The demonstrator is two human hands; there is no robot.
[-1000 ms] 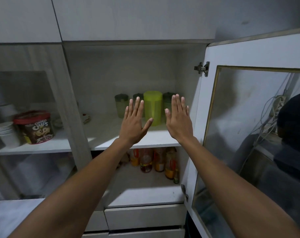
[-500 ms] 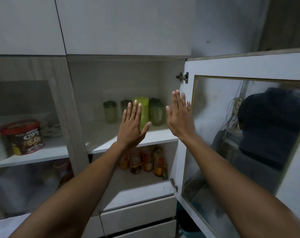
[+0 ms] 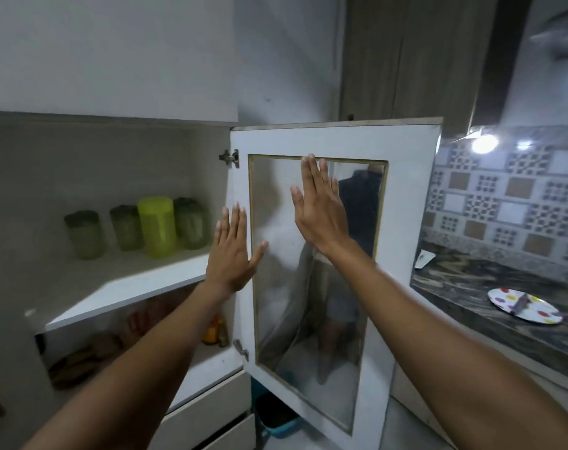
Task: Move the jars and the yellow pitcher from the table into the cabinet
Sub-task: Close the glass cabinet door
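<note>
The yellow pitcher (image 3: 156,225) stands at the back of the cabinet's upper shelf (image 3: 120,287), with green-lidded jars beside it: one at the far left (image 3: 84,233), one just left of the pitcher (image 3: 125,226), one to its right (image 3: 189,222). My left hand (image 3: 232,253) is held flat and empty, fingers up, in front of the cabinet's right edge. My right hand (image 3: 318,206) is also flat and empty, raised in front of the glass pane of the open cabinet door (image 3: 403,222). I cannot tell whether it touches the glass.
Bottles (image 3: 215,329) stand on the lower shelf. Drawers (image 3: 204,414) sit below. To the right runs a dark stone counter (image 3: 503,287) with a spotted plate (image 3: 524,305), backed by patterned tiles. A teal bin (image 3: 276,417) stands on the floor under the door.
The view has swung to the right, bringing the door and counter into sight. Both open hands have shifted right, from in front of the jars to the door; the right hand is raised higher.
</note>
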